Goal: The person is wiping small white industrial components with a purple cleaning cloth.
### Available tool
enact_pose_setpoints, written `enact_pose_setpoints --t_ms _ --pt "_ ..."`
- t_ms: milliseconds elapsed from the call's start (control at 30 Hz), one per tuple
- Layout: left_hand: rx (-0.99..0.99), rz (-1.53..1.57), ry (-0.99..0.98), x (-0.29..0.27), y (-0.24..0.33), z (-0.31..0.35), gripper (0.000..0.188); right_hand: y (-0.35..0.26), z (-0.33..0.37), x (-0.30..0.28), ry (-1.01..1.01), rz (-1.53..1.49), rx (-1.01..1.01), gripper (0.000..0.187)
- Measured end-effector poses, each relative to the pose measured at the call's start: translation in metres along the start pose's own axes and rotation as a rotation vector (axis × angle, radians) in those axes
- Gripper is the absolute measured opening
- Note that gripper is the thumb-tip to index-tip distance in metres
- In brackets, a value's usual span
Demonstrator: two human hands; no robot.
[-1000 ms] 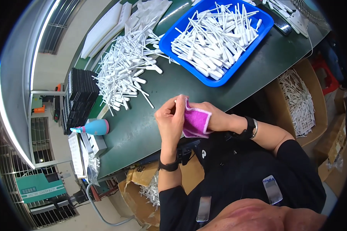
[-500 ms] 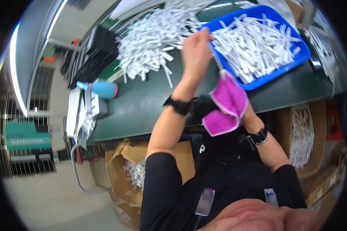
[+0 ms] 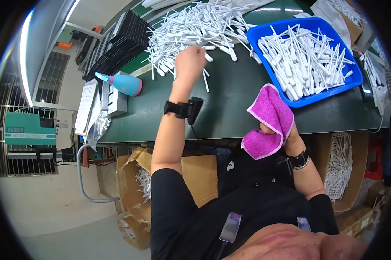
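My left hand [image 3: 189, 65] reaches to the near edge of a loose pile of white plastic sticks [image 3: 199, 26], each with a thicker end. Its fingers are curled together, and whatever they may pinch is hidden. Wrapped in my right hand [image 3: 291, 133] is a fuzzy pink cloth [image 3: 271, 115] with a pale stitched edge, held in front of the table edge. No stick shows in the cloth. Just beyond it stands a blue plastic tray [image 3: 297, 103] full of similar white sticks [image 3: 301, 60].
Left of the pile are stacked black trays [image 3: 121, 41], a light-blue squeeze bottle [image 3: 126, 85] and a white box [image 3: 116, 102] on the green table [image 3: 169, 125]. Below the table, cardboard boxes [image 3: 199, 175] stand on both sides; the right one holds white sticks [image 3: 339, 167].
My left hand has moved left, away from the blue tray and cloth, to the loose pile. A stick seen between that hand and the cloth is gone from there. The right hand keeps the cloth.
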State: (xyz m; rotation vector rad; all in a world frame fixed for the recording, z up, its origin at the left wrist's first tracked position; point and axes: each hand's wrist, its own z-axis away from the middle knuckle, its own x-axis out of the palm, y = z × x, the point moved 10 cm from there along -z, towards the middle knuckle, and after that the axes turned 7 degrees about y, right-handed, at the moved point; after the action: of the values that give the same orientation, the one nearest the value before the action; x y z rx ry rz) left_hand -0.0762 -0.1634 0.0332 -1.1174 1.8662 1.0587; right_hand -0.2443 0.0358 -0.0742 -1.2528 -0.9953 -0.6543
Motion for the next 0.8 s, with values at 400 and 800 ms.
enact_pose_setpoints --t_ms 400,800 --pt "-0.002 -0.131 -0.197 0.014 -0.041 0.036 0.030 -0.006 0.000 0.007 0.018 0.062 -0.020 0.039" --pt "0.281 -0.203 -0.118 -0.006 0.019 0.088 0.019 -0.003 -0.002 0.009 -0.036 0.045 0.010 0.032"
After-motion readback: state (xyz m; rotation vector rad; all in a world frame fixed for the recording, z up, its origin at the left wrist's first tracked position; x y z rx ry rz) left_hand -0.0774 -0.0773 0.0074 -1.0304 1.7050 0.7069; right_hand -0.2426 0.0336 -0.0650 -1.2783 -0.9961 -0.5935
